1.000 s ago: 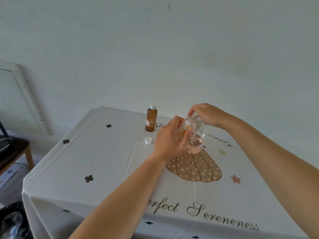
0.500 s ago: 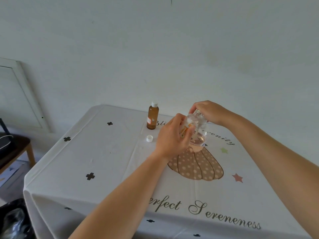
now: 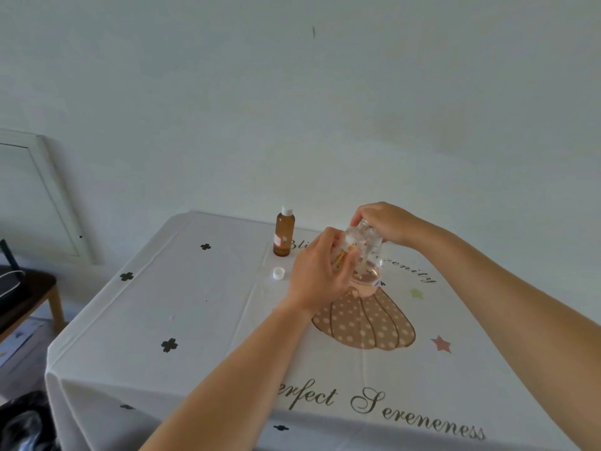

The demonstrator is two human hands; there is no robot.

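Left hand point(image 3: 319, 274) wraps clear bottle point(image 3: 369, 252) body; right hand point(image 3: 383, 222) curls over its top. Step, judged: twisting closure. Next: steady body, turn top, avoid spilling.

a wide head-worn view looks forward and down from the near edge of the table point(image 3: 195, 304) toward its far edge and the wall point(image 3: 325, 125), close behind the left hand point(image 3: 320, 275) and right hand point(image 3: 380, 222).

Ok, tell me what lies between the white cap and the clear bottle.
Head view: the left hand, gripping the clear bottle; bare cloth separates it from the cap.
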